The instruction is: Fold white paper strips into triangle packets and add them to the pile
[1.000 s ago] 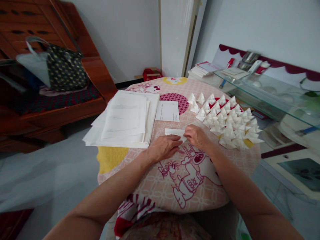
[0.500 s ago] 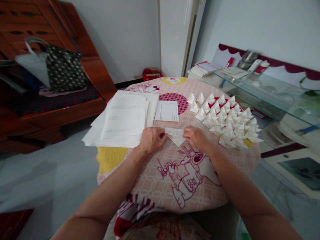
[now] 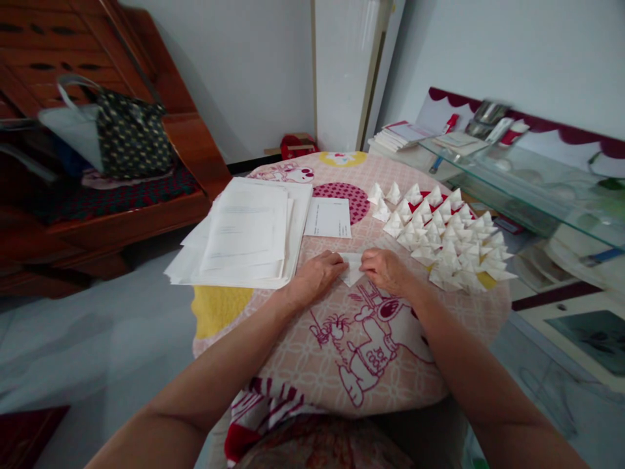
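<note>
A small piece of folded white paper (image 3: 352, 276) lies on the table in front of me, its lower edge coming to a point. My left hand (image 3: 322, 272) lies over its left part, fingers closed and pressing down on it. On the right side, my right hand (image 3: 383, 267) pinches the paper's edge. Both hands hide much of the paper. Just beyond them rests a flat printed sheet (image 3: 328, 217). To the left is a stack of larger white sheets (image 3: 248, 228). Several folded paper pieces with upright points (image 3: 452, 234) stand in rows at the right.
A pink patterned cloth (image 3: 303, 352) covers the round table. A glass-topped cabinet (image 3: 527, 189) with cups and papers stands close on the right. On the left, a wooden bench (image 3: 195, 146) holds a dark patterned bag (image 3: 131, 133).
My left hand has slid right, across the folded paper and closer to my right hand. Less of the paper shows now. The view has shifted slightly.
</note>
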Motion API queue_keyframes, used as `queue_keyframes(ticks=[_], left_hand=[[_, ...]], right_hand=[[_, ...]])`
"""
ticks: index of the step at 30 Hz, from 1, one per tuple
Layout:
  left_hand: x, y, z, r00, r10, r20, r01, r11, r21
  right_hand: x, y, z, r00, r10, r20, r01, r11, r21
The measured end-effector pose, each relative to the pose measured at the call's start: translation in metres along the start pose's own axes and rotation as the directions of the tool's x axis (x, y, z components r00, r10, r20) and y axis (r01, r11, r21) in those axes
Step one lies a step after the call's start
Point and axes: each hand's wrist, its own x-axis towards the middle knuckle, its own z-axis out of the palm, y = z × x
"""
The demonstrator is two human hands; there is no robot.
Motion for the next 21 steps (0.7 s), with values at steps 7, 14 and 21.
queue_keyframes(ticks=[7,14,21], left_hand=[[-0.004,0.004,-0.004,1.000,-0.027,0.016,0.026,0.999,0.043],[-0.004,0.007,-0.006,1.000,-0.005,0.029,0.002,0.994,0.112],[-0.002,0.005,-0.007,0.997,0.030,0.069,-0.034,0.998,0.055]], right_hand=[[0.004,-0.002,0.002,0.942,0.312,-0.121,-0.256,0.904,0.343],[0.024,-0.014,0.000,0.743,0.660,0.112,-0.614,0.605,0.508],[0.035,-0.024,-0.001,0.761,0.637,0.120,-0.621,0.664,0.417]])
